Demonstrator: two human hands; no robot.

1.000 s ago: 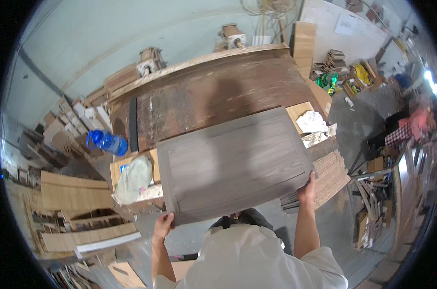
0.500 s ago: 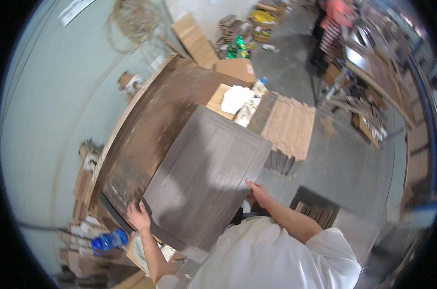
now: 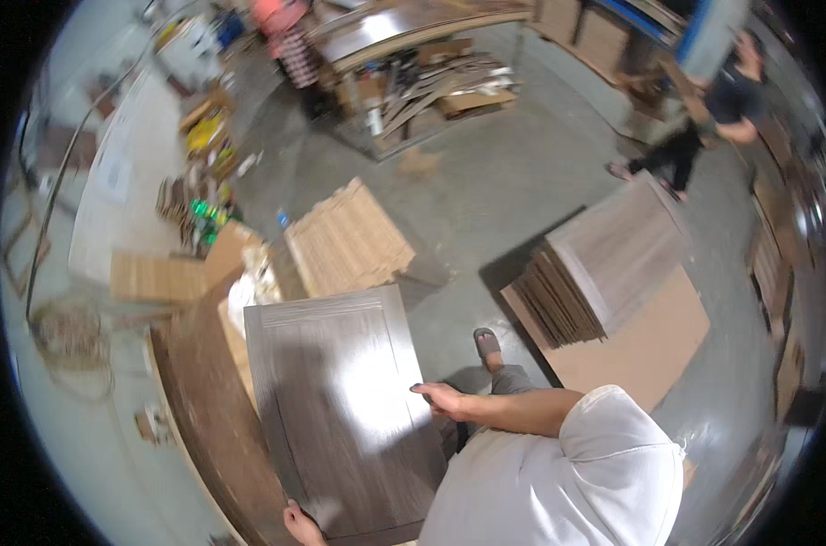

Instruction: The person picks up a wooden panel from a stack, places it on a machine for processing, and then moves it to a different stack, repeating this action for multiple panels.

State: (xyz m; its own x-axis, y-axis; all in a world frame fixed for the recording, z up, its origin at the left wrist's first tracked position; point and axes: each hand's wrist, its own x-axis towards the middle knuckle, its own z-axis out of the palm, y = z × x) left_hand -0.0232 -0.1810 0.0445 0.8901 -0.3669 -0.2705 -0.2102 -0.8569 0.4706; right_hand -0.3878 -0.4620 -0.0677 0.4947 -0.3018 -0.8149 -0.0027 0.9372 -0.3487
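A grey-brown wood-grain cabinet door (image 3: 327,400) with a recessed frame pattern is held in front of me, and light glares off its face. My right hand (image 3: 442,399) is closed round its right edge, thumb on top and the other fingers hidden beneath. At the lower left edge, my left hand (image 3: 301,524) grips the door near its corner, only partly showing. Under and to the left of the door lies a worn brown workbench (image 3: 199,378). A white cloth or bag (image 3: 242,296) sits just past the door's far left corner.
A stack of grey-brown doors (image 3: 613,250) on a tan board (image 3: 645,350) stands on the floor to the right. Light wood strips (image 3: 349,237) are piled ahead. One person (image 3: 731,100) carries a board at the far right; another (image 3: 295,55) stands by a far table (image 3: 413,27).
My view and body have turned right, bringing the door stack and the person with the board into view. The door has swung round with me, still in both hands.
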